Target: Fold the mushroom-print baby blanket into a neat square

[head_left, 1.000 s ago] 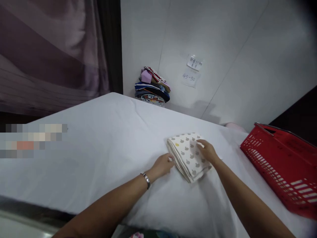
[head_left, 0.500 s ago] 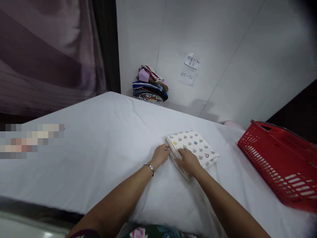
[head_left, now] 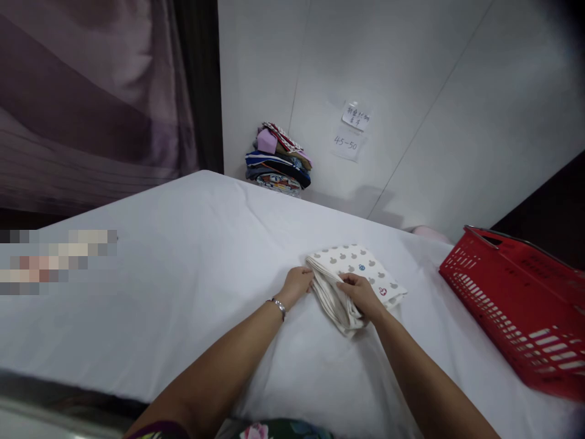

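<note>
A folded white cloth (head_left: 350, 261) with small grey, blue and red motifs lies in layers on the white-covered table (head_left: 183, 274). My left hand (head_left: 298, 285), with a bracelet at the wrist, pinches the cloth's left edge near its far corner. My right hand (head_left: 363, 296) is closed on the upper layers and holds them up, so the plain inner side shows between the folds. The fingertips under the fabric are partly hidden. The cloth's lower layers rest on the table.
A red plastic basket (head_left: 516, 305) stands at the right. Beyond the far edge rises a stack of folded fabrics (head_left: 278, 161) against the wall. Paper notes (head_left: 350, 131) hang on the wall. A curtain (head_left: 91, 103) hangs at the left; a blurred patch (head_left: 50, 262) covers the table's left side.
My right hand has taken hold of the cloth's upper layers and lifted them to the right, opening a gap between folds. My left hand stays at the left edge.
</note>
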{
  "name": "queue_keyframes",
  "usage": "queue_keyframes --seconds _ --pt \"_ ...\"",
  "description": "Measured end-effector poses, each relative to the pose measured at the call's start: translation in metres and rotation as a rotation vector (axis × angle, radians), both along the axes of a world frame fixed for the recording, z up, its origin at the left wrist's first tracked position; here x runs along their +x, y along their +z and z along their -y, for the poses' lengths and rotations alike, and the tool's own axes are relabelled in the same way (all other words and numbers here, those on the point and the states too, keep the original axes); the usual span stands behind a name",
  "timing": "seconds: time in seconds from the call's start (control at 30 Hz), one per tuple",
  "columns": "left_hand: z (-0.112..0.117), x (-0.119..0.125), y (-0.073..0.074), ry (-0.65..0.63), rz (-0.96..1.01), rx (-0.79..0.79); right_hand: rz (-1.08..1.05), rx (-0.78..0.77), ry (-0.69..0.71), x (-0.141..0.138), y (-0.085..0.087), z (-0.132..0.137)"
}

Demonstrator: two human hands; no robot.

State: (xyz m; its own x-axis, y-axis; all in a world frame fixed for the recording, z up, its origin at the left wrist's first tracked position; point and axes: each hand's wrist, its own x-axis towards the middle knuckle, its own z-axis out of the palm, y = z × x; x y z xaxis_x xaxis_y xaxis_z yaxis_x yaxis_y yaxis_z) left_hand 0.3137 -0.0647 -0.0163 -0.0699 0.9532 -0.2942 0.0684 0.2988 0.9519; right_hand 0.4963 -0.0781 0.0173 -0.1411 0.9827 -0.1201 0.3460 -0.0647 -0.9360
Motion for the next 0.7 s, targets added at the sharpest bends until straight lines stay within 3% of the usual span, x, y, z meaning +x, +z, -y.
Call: queue_keyframes --seconds 0.2,0.37,0.5,0.7 --pt "-0.002 0.017 0.003 0.046 0.120 -0.076 0.022 0.064 0.118 0.000 -0.001 0.001" --pt "-0.011 0.016 0.007 0.117 0.172 -0.118 -0.010 0.050 0.159 0.000 0.001 0.005" --pt "-0.018 0.017 0.012 0.189 0.218 -0.140 0.100 0.055 0.169 0.003 0.001 -0.007" --pt "-0.024 0.023 0.012 0.237 0.288 -0.184 0.421 0.479 -0.014 0.014 -0.006 -0.070"
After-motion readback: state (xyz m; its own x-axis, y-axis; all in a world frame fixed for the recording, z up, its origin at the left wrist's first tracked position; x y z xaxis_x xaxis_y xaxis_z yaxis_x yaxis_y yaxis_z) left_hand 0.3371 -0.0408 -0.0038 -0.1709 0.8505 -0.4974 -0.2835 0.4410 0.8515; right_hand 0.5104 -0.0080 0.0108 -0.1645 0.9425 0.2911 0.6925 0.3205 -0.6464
